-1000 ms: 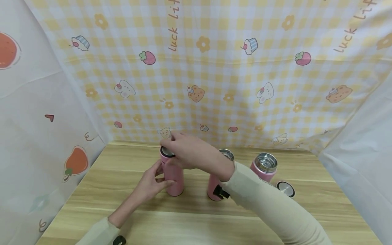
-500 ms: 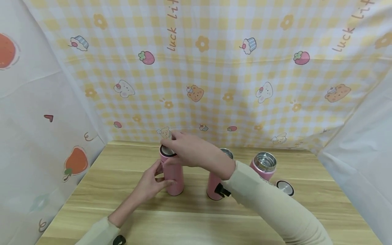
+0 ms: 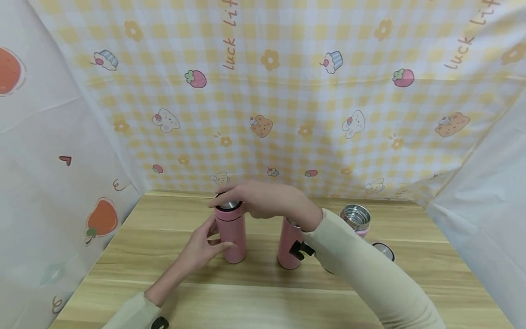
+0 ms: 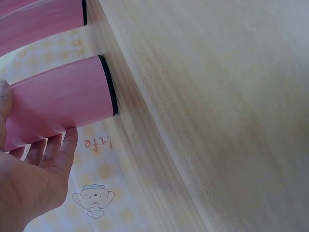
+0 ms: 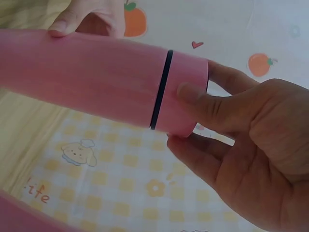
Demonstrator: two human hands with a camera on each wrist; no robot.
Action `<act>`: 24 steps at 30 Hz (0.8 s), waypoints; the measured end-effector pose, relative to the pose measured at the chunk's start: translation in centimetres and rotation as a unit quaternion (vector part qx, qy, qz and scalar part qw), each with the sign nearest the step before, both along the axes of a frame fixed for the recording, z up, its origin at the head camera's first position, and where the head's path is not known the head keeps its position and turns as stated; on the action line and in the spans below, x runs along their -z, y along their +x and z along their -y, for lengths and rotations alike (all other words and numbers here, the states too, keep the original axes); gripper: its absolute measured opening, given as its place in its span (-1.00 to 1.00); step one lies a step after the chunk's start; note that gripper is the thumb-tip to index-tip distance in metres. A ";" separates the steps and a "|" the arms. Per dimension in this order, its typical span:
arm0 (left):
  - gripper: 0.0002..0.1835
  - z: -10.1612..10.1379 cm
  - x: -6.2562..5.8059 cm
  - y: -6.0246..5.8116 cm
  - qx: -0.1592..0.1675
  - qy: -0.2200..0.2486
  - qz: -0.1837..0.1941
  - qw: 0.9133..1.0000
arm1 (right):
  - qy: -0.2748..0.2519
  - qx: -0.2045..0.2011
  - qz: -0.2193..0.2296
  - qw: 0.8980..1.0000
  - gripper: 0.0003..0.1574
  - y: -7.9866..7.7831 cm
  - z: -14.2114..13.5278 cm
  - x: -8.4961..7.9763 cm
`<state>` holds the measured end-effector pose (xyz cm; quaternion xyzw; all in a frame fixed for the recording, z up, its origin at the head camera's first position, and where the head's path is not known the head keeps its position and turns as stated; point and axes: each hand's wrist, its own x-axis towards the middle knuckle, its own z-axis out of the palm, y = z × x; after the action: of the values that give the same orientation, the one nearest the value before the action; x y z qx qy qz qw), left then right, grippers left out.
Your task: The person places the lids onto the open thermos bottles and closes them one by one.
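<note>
pink bottle [image 3: 233,240] upright on wood-grain table [image 3: 255,304], at about 7 o'clock from mid-frame in the head view. left hand [image 3: 201,244] at the bottle's 8 o'clock, gripping the lower body, thumb across the near face. right hand [image 3: 263,198] at its 2 o'clock, fingers and thumb round the lid [image 3: 229,214], spread only as wide as the lid; right wrist view puts the thumb flat on its pink side. lid in line with the body, dark seam [image 5: 161,89] between; whether screwed tight, cannot tell. second bottle [image 3: 289,244] stands well apart at 3 o'clock, mouth mostly hidden by the right wrist. third bottle [image 3: 355,215] farther out at 3 o'clock, open steel mouth upward, lower part behind the cream sleeve [image 3: 361,274]. loose lid [image 3: 384,251] near that bottle, at its 4 o'clock, dark-ringed, partly covered by the same sleeve. yellow-checked cloth [image 3: 287,100] hangs at 12 o'clock, printed with bears, strawberries and cakes; white printed cloth [image 3: 41,123] at 9 o'clock.
</note>
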<state>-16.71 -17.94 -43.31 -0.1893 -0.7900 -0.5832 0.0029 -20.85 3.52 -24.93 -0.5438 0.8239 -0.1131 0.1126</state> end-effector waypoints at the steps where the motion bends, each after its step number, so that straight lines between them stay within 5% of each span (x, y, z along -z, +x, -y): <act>1: -0.19 0.0 0.0 0.0 -0.002 -0.001 0.000 1.000 | -0.001 0.004 0.009 1.000 -0.01 -0.1 0.0 0.1; 24: -0.19 0.0 0.3 -0.1 -0.001 0.017 0.000 1.000 | 0.009 0.001 -0.112 0.994 -0.17 0.7 0.4 0.0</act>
<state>-16.79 -17.91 -43.61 -0.1885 -0.7803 -0.5963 0.0064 -20.15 3.08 -24.92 -0.5509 0.8330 -0.0441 0.0240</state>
